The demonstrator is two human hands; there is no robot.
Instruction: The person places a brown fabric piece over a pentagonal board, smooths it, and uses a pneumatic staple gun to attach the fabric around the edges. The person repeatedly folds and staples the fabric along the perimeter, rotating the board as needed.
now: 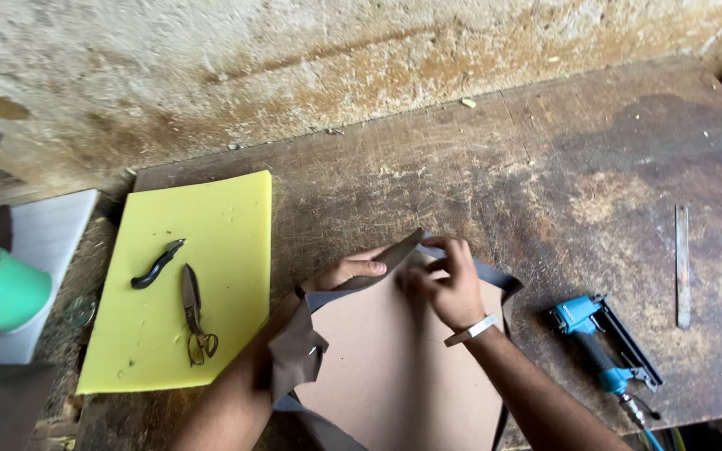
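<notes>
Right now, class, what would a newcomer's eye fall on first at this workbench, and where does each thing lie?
The bright yellow foam sheet at the left stands out first, with scissors lying on it. In the middle, the left hand and right hand fold dark material over a brown board. A blue staple gun lies on the bench to the right.

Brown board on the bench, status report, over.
Left hand and right hand both pressing brown fabric flap onto board. Stapler right, scissors left. Nothing obstructing.

Head view, steeply down, workbench [478,167] close
</notes>
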